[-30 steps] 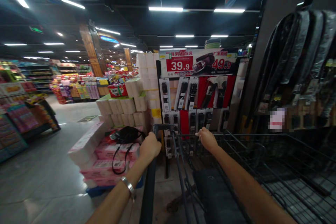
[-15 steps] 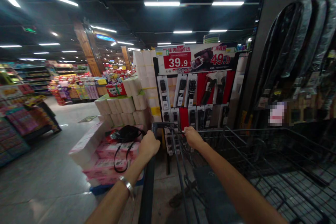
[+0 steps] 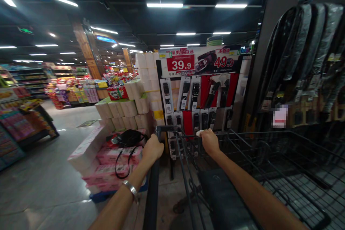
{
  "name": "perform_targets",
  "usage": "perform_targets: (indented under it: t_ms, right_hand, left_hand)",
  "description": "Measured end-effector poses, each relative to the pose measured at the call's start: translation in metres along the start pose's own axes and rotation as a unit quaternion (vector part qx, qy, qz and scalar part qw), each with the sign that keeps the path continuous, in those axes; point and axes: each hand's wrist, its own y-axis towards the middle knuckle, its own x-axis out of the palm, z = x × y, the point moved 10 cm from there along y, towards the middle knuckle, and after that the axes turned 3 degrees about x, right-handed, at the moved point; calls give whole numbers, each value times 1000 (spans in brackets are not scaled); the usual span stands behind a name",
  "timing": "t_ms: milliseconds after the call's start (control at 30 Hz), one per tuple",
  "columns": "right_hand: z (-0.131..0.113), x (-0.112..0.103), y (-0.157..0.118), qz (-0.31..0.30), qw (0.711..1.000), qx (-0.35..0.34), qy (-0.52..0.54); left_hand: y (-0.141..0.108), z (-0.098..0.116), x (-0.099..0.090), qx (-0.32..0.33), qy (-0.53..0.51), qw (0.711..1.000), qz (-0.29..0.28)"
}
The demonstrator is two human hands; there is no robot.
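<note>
Logging one recent change, reading left to right. Left hand (image 3: 153,149): unshifted, fingers wrapped around the far part of the dark handlebar (image 3: 151,197), pressed closed on it. Right hand (image 3: 211,143): moved a little rightward, away from the handlebar, beside the cart's far edge. Fingers curled, apparently pinching a small white scrap (image 3: 198,133); contact with the wire beneath, cannot tell. Judged meaning: cart steadied by the left grip alone, if at all; right hand probably occupied with the scrap rather than the frame.

Position of shopping cart (image 3: 269,133): directly ahead of the body, handlebar at left, wire basket stretching right, dark panel (image 3: 221,194) beneath the right forearm.

Counts, left to right:
- Wooden pillars (image 3: 85,50): two.
- Red pack (image 3: 117,92): one, on top of stacked white rolls (image 3: 128,108); rolls too many and too overlapped for a count.
- Black bag (image 3: 129,138): one, strap looped over pink packs (image 3: 107,170); packs partly hidden, total uncertain.
- Silver bracelet (image 3: 130,189): one, on the left wrist.
- Hands: two, both bare.
- Handlebar: one. Scrap: one. Panel: one.
- Price sign (image 3: 201,61): one, printed with two prices, 39.9 and 49.9.
- Hanging belt packs (image 3: 195,93): five in the upper row, roughly six in the next; lowest row partly blocked by cart and hand, not counted.
- Plastic-wrapped dark goods (image 3: 307,50): several, overlapping at far right; exact number unreadable.
</note>
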Motion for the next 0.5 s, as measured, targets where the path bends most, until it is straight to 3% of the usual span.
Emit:
perform_targets:
  t_ms: [100,233,367,500]
  right_hand:
    - [0,-2,-5,60,991,52,109]
    - [-6,12,-11,131,955,110,243]
    - [-9,35,-13,135,935,169,281]
    - [-17,45,-15,124,945,155,259]
  left_hand:
    - [0,1,-1,0,0,1000,0]
    - [-2,2,-2,0,-2,1000,-3]
    - [-3,2,-3,0,0,1000,-4]
    - [-1,1,-2,-4,-1,1000,-1]
